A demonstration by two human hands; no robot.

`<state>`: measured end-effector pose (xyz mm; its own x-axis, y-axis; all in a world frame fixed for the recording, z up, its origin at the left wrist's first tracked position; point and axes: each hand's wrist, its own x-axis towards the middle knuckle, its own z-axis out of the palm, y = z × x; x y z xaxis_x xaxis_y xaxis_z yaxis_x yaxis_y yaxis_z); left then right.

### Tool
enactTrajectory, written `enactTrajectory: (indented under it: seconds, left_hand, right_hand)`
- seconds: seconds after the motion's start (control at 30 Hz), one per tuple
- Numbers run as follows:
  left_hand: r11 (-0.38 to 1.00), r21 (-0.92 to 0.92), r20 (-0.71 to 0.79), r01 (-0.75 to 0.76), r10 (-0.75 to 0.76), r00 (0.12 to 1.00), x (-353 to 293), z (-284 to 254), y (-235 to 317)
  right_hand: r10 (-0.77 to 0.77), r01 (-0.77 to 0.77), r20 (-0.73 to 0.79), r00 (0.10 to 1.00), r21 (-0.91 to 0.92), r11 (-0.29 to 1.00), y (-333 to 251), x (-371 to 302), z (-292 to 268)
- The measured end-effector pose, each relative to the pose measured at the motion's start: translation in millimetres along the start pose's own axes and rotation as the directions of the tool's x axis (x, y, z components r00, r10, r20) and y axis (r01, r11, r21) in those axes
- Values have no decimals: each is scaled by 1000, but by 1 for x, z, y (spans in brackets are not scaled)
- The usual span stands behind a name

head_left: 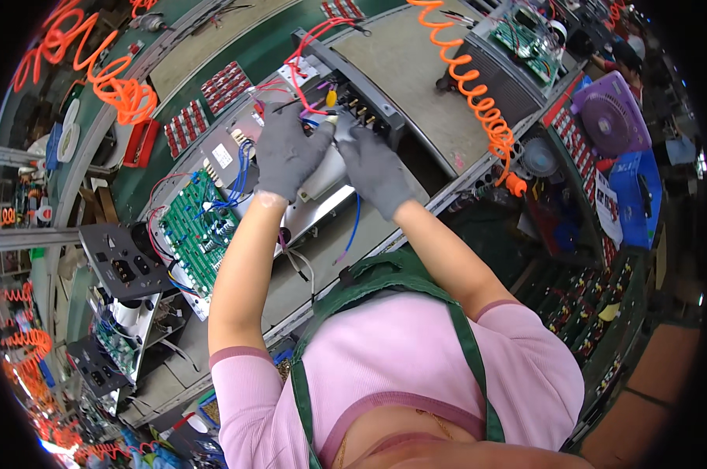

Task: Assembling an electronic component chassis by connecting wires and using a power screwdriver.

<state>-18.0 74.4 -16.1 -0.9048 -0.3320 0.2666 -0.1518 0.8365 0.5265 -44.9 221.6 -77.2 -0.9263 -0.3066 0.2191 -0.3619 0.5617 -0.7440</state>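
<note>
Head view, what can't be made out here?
Head view: whatever lies under the left hand, which covers it.
Head view: anything the right hand may hold, mostly covered by that hand.
Head view: right-side orange hose, its upper end cut off by the top edge.
Head view: writing on the white label, too small.

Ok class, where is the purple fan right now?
In the head view, the purple fan appears at the upper right, just above the blue bin.

Gloved hands (292, 152) work near red wires (297, 53) beside a dark panel (363, 80).
</note>
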Motion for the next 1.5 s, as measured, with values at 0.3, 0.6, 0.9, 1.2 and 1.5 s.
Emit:
enactTrajectory:
  seconds: [0.3, 0.6, 0.9, 1.2, 1.5]
  left_hand:
    - [847, -468, -49, 252, -309, 950, -33, -79, 9]
    - [660, -571, 187, 488, -474, 861, 13, -65, 8]
    - [399, -835, 36, 380, -649, 760, -43, -52, -3]
    - [579, -768, -286, 275, -693, 661, -78, -22, -7]
    - [665, -670, -329, 331, -665, 670, -80, -25, 3]
  right_hand:
    - [-215, -619, 649, 730, 761, 196, -49, 38, -101]
    - [-358, -246, 724, 590, 583, 775, -116, 130, -101]
    - [-489, 118, 842, 230, 475, 872, -127, 172, -50]
    - [-617, 376, 784, -75, 595, 710, -153, 143, 3]
    - [-744, 498, 667, -40, 659, 564, -145, 143, 5]
